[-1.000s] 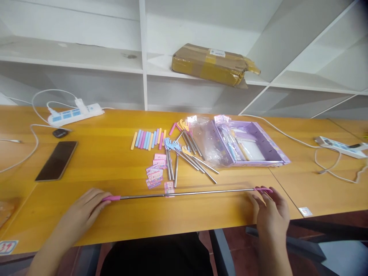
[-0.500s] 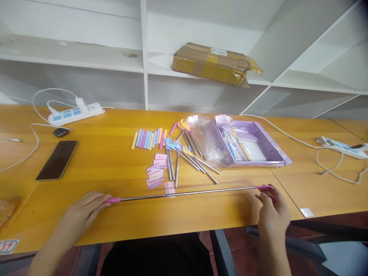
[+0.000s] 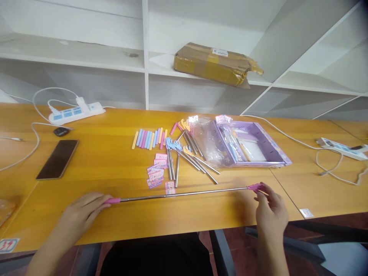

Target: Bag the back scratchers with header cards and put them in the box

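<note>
A telescopic back scratcher (image 3: 184,194) with a pink handle and a pink claw stretches nearly level above the table's front part. My left hand (image 3: 86,211) is closed round its handle end. At the other end, my right hand (image 3: 271,209) pinches the pink claw between thumb and fingers. Behind the rod lie several metal rods with blue claws (image 3: 173,144), and more with yellow and pink claws (image 3: 186,125). Coloured handle sleeves (image 3: 149,139) sit in a row to their left. Small printed cards (image 3: 156,174) lie scattered in front of the sleeves.
A purple box (image 3: 258,143) with plastic-wrapped pieces stands behind my right hand, a clear plastic bag (image 3: 205,140) beside it. At left are a phone (image 3: 57,160) and a power strip (image 3: 77,113); another power strip (image 3: 342,148) is at right. A taped carton (image 3: 212,63) rests on the shelf.
The claw end has turned so its prongs show broader, and it has come slightly left with my right hand. My left hand stays on the handle.
</note>
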### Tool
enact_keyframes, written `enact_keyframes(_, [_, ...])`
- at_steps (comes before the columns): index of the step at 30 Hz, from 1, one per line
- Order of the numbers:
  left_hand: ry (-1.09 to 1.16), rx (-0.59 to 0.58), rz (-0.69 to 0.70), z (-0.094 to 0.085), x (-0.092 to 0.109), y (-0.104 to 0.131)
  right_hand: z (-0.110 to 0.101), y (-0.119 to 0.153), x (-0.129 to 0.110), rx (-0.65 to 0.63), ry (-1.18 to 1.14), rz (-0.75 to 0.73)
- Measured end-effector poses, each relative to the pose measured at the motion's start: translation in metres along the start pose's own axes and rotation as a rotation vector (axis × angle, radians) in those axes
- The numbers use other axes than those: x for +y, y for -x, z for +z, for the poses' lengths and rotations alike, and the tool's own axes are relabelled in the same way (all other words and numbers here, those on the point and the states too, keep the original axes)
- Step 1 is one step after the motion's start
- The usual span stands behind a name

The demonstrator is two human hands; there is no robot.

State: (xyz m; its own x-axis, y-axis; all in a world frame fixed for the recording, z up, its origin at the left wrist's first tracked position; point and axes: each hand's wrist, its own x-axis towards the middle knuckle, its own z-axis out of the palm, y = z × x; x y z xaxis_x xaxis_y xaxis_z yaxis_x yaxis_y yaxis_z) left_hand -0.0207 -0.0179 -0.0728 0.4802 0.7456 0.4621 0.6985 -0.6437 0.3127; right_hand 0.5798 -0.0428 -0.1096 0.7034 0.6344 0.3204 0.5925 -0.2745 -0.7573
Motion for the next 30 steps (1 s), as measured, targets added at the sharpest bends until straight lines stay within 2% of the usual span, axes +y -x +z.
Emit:
enact_keyframes(3, [0.012, -0.019, 0.019, 0.016, 0.014, -0.006, 0.015, 0.016, -0.022, -0.060, -0.100, -0.011])
enact_keyframes(6, [0.017, 0.024, -0.001, 0.038, 0.037, -0.019, 0.035, 0.053, -0.064, -0.107, -0.149, -0.155])
enact_keyframes(7, [0.041, 0.015, -0.006, 0.045, 0.046, -0.025, 0.041, 0.069, -0.079, -0.151, -0.181, -0.227])
enact_keyframes(10, [0.163, -0.030, -0.068, 0.061, 0.075, -0.042, 0.052, 0.115, -0.122, -0.394, -0.235, -0.449])
enact_keyframes(12, [0.251, -0.038, -0.158, 0.066, 0.091, -0.051, 0.054, 0.135, -0.141, -0.485, -0.277, -0.528])
enact_keyframes(16, [0.395, -0.067, -0.289, 0.067, 0.112, -0.061, 0.052, 0.144, -0.162, -0.492, -0.298, -0.613])
enact_keyframes(20, [0.481, -0.076, -0.348, 0.065, 0.118, -0.069, 0.052, 0.135, -0.174, -0.510, -0.313, -0.688])
enact_keyframes(23, [0.480, -0.168, -0.383, 0.061, 0.112, -0.081, 0.056, 0.112, -0.177, -0.581, -0.300, -0.721])
enact_keyframes(26, [0.452, -0.297, -0.467, 0.054, 0.099, -0.095, 0.063, 0.063, -0.178, -0.711, -0.244, -0.763])
enact_keyframes(27, [0.456, -0.330, -0.498, 0.052, 0.094, -0.100, 0.067, 0.042, -0.178, -0.694, -0.194, -0.754])
enact_keyframes(30, [0.533, -0.383, -0.560, 0.048, 0.081, -0.118, 0.080, -0.021, -0.177, -0.483, 0.113, -0.658])
